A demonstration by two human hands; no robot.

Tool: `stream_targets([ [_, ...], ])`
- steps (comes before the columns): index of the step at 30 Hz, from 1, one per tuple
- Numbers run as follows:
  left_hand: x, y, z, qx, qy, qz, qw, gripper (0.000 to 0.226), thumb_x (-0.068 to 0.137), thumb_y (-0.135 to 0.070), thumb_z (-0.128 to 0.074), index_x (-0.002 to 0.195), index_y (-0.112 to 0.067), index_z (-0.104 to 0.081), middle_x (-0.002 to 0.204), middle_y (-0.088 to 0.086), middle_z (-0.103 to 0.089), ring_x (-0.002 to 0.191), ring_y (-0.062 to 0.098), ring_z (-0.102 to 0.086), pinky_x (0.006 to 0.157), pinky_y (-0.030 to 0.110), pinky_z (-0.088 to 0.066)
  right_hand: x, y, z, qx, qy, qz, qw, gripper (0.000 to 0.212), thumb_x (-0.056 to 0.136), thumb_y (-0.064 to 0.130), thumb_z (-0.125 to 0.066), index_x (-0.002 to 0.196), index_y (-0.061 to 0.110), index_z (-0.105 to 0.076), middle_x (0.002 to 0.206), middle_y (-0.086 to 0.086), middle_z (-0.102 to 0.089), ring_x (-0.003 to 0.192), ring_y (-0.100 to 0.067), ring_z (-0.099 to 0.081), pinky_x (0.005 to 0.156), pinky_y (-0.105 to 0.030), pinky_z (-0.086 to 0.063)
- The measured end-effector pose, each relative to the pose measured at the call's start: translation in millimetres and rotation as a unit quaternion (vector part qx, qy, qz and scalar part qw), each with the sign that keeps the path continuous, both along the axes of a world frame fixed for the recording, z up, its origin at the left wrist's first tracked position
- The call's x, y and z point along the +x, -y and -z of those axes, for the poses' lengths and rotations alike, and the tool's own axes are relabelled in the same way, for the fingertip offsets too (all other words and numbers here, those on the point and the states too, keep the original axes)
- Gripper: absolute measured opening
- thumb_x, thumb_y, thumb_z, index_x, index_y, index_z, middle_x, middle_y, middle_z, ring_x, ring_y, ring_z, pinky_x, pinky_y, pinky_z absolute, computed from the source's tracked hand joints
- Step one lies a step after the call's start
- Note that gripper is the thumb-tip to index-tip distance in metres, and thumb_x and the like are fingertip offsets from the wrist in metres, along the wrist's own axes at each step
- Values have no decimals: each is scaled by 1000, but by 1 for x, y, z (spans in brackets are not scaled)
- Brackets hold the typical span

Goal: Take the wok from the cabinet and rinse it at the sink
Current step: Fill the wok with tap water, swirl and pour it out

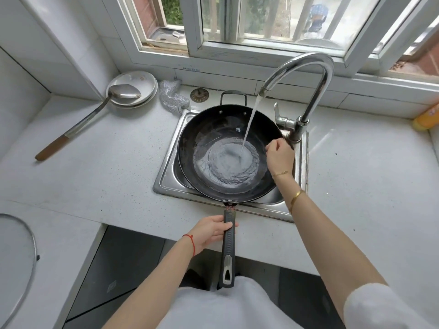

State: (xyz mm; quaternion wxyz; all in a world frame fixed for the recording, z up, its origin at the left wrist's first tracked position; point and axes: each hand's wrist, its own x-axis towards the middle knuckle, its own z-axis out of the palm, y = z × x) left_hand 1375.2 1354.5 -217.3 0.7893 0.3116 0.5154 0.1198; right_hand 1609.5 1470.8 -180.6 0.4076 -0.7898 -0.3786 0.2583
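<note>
A black wok (213, 129) lies across the steel sink (166, 176), its long black handle pointing toward me. Water runs from the chrome tap (306, 67) into the wok, and a pool of water covers its bottom. My left hand (211, 230) grips the wok's handle close to the pan. My right hand (280, 155) hovers over the wok's right rim with its fingers curled; I cannot tell whether it touches the rim or holds anything.
White plates with a long wooden-handled ladle (90, 119) sit at the back left of the counter. A metal scouring cloth (173, 96) and a sink strainer (199, 95) lie behind the sink. A yellow bottle (425, 119) stands at far right, a glass lid (16, 257) at far left.
</note>
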Motion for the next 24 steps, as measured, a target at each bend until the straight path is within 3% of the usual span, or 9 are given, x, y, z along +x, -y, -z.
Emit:
stream_targets([
  [2,1,-2,-2,6,-8,8,1000,31,95,-10,-60,125,-12,-63,117,0,-74,111,13,-67,94,22,-54,-10,24,1,-20,36,-13,999,36,96,23,-43,64,8,-48,59,0,-50,52,-10,-40,47,-20,-31],
  [4,3,-3,-3,11,-14,18,1000,29,95,-9,-59,123,-11,-63,118,2,-73,110,12,-67,94,22,-54,-21,48,2,-52,56,-28,997,38,96,25,-45,60,13,-42,55,2,-43,50,-12,-38,48,-28,-30],
  [7,4,-4,-5,15,-23,33,999,22,97,-9,-56,117,-11,-65,119,6,-72,106,14,-66,93,25,-53,-41,85,7,-125,71,-69,987,34,96,27,-47,66,9,-50,62,-2,-52,61,-21,-50,59,-33,-38],
  [10,5,-5,-6,18,-25,45,998,24,99,-13,-52,119,-7,-64,106,3,-73,96,12,-67,79,19,-55,-67,123,9,-212,71,-128,966,39,97,38,-48,69,11,-52,68,-4,-57,67,-23,-54,63,-36,-41],
  [14,4,-10,-5,3,-17,50,999,17,98,-15,-54,108,-7,-65,96,6,-73,86,13,-69,72,20,-58,-98,157,10,-304,-53,-179,934,56,97,57,-39,72,10,-59,78,-14,-68,74,-27,-65,71,-35,-54],
  [19,0,-13,-4,-21,2,64,998,16,98,-8,-52,108,-6,-64,107,13,-71,93,19,-69,77,24,-58,-123,173,16,-327,-163,-96,926,65,92,66,-38,99,9,-67,86,-6,-63,78,-19,-61,60,-26,-49],
  [22,0,-12,-4,-55,21,38,997,23,102,-16,-47,116,-4,-60,116,14,-67,95,20,-65,80,26,-55,-129,178,19,-284,-254,-54,923,53,94,53,-48,104,4,-67,89,-13,-71,78,-25,-67,74,-36,-58],
  [24,1,-13,-4,-85,38,13,996,31,104,-24,-42,120,-4,-59,119,14,-66,100,22,-63,85,29,-51,-131,182,19,-254,-331,-54,907,36,95,35,-52,104,2,-63,78,-16,-70,66,-26,-67,71,-39,-60],
])
